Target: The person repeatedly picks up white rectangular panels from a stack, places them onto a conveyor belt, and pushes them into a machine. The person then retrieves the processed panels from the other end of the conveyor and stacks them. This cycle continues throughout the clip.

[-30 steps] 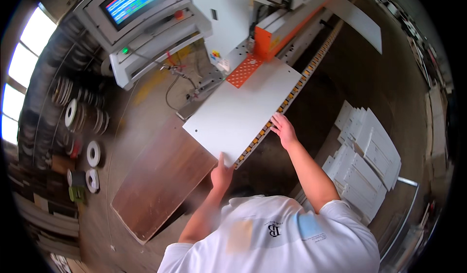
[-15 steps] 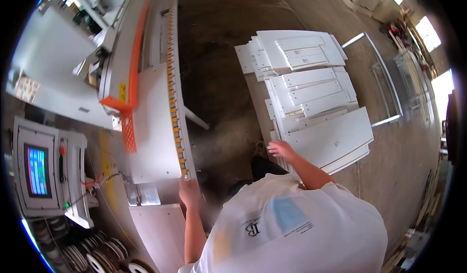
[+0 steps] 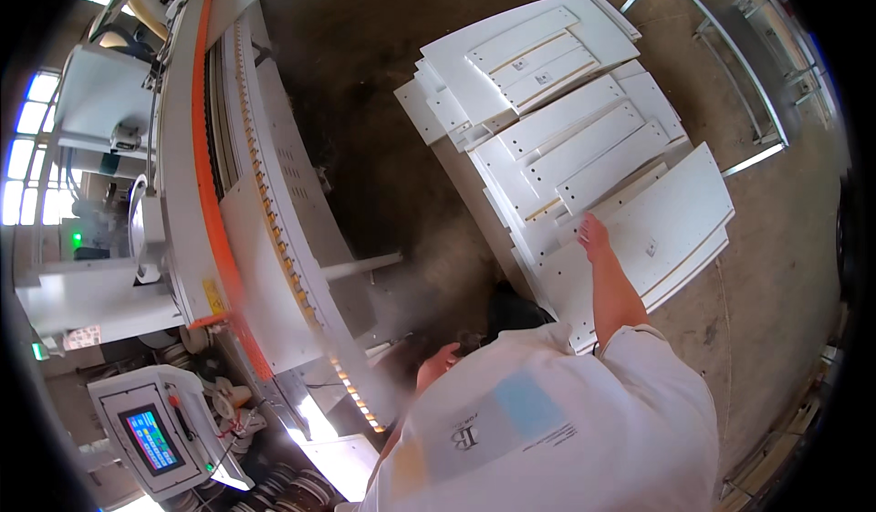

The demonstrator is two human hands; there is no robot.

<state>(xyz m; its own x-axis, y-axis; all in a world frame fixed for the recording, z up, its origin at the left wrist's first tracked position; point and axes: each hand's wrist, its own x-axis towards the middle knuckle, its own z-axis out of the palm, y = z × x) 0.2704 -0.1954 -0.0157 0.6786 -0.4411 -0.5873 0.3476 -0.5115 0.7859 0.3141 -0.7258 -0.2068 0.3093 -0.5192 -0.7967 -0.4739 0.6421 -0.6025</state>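
Note:
Over the stack of white panels on my right, my right hand reaches forward with its fingers stretched out. It lies beside the edge of a narrow white board; whether it touches the panels I cannot tell. My left hand hangs in the air near my body, its fingers loosely apart and holding nothing. To its left runs the machine's feed edge with a row of yellow rollers. A white panel lies in the machine beside those rollers, under the orange rail.
A control box with a lit screen stands at the lower left, near several reels of edging strip. A metal frame stands beyond the panel stack. Bare brown floor lies between machine and stack.
My view has turned toward the stack. My left hand has come off the machine's edge toward my body. My right hand has moved farther forward over the white panels.

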